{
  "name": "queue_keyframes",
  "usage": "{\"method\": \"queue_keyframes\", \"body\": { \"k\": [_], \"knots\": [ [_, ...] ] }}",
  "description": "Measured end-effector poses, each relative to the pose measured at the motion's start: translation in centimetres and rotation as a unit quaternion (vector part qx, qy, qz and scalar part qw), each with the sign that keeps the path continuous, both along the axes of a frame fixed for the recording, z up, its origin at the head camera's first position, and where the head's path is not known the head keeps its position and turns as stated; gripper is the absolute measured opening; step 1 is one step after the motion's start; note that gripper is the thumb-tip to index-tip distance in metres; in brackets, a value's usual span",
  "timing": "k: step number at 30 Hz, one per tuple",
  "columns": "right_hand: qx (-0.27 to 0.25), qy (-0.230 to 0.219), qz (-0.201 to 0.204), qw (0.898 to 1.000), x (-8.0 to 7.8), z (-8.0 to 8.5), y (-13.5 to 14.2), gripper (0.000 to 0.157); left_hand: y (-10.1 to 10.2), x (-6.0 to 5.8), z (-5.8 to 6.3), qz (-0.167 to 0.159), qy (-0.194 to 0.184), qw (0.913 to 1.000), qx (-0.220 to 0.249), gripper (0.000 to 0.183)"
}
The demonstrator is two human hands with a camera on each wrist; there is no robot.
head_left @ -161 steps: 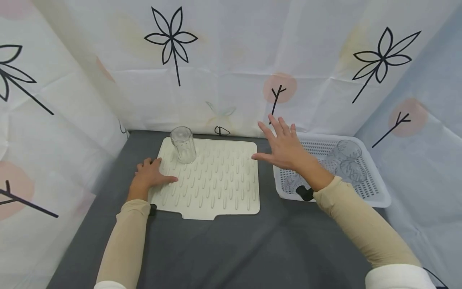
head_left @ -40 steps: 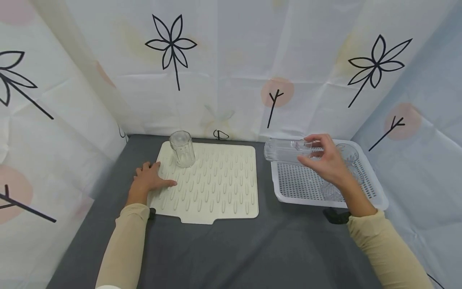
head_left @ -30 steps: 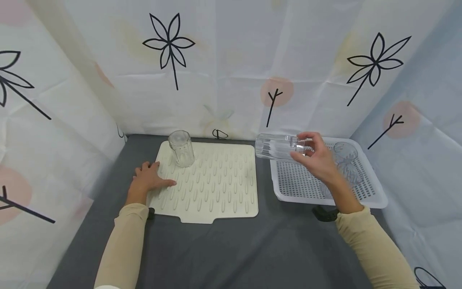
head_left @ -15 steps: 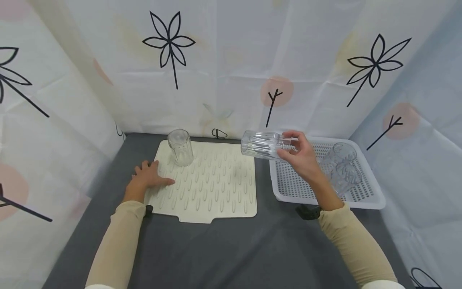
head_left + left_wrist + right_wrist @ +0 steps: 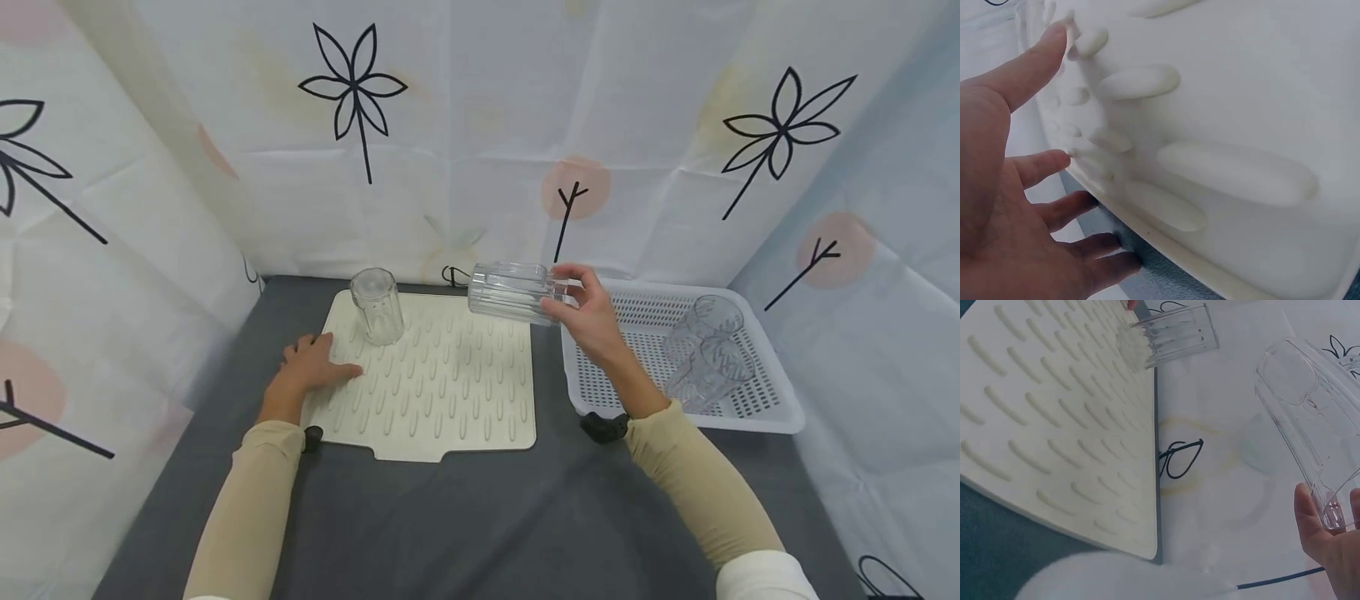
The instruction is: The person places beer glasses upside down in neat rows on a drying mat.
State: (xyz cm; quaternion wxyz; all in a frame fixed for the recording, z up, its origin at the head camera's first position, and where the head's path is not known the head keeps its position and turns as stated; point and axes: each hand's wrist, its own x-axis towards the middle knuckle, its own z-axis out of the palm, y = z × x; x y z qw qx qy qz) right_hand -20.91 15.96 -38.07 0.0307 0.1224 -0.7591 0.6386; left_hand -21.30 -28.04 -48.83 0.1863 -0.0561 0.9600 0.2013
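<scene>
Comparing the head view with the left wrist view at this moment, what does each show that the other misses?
Only the head view: the right hand gripping a sideways glass, a standing glass, and the white basket holding more glasses.
Only the left wrist view: the palm side of the left hand, close up.
Both: the left hand, the ridged mat, the dark tabletop.

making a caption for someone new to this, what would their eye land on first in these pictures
Probably the clear drinking glass held sideways in the right hand, in front of the far right corner of the cream ridged mat in the head view. Then the bold black flowers on the white cloth behind, and the white perforated basket of glasses at right.
</scene>
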Motion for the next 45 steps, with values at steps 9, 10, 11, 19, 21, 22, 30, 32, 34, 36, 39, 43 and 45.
{"method": "queue_keyframes", "body": {
  "k": [9,10,11,19,21,22,30,32,34,36,39,43,45],
  "knots": [
    [-0.029,0.001,0.027,0.999,-1.0,-0.6,-2.2,0.052,-1.1,-0.5,1.6,0.034,0.073,0.9954,0.052,0.078],
    [-0.030,0.002,0.028,0.999,-1.0,-0.6,-2.4,0.053,-1.1,-0.4,2.1,0.043,0.086,0.9932,0.066,0.077],
    [-0.033,0.002,0.029,0.999,-1.1,-0.7,-2.5,0.053,-1.2,-0.3,2.5,0.052,0.100,0.9905,0.079,0.078],
    [-0.054,-0.012,0.046,0.997,-0.8,-0.6,-3.7,0.054,0.6,0.2,5.9,0.090,0.242,0.9576,0.128,0.078],
    [-0.048,-0.012,0.050,0.998,-0.5,-0.2,-4.0,0.054,1.4,0.2,6.8,0.084,0.267,0.9506,0.133,0.076],
    [-0.044,-0.013,0.052,0.998,-0.3,0.0,-4.1,0.054,1.8,0.2,7.2,0.079,0.278,0.9476,0.136,0.074],
    [-0.053,-0.014,0.066,0.996,-0.5,-0.3,-4.6,0.053,5.7,0.8,10.6,0.007,0.321,0.9214,0.219,0.062],
    [-0.061,-0.012,0.069,0.996,-1.0,-0.8,-4.6,0.054,6.6,0.9,11.1,-0.019,0.320,0.9166,0.239,0.061],
    [-0.061,-0.010,0.069,0.996,-1.4,-1.2,-4.7,0.054,7.5,0.9,11.3,-0.047,0.315,0.9131,0.254,0.061],
    [-0.057,-0.006,0.067,0.996,-1.5,-1.5,-4.8,0.053,8.4,0.9,11.4,-0.072,0.309,0.9094,0.269,0.062],
    [-0.061,-0.004,0.067,0.996,-1.5,-1.6,-4.9,0.053,9.8,1.1,11.7,-0.097,0.288,0.9081,0.288,0.063],
    [-0.066,-0.002,0.071,0.995,-1.4,-1.7,-5.1,0.052,11.3,0.9,11.2,-0.115,0.249,0.9084,0.315,0.069],
    [-0.064,-0.003,0.074,0.995,-1.3,-1.8,-5.2,0.052,11.7,0.5,10.4,-0.120,0.229,0.9082,0.329,0.071]
  ]
}}
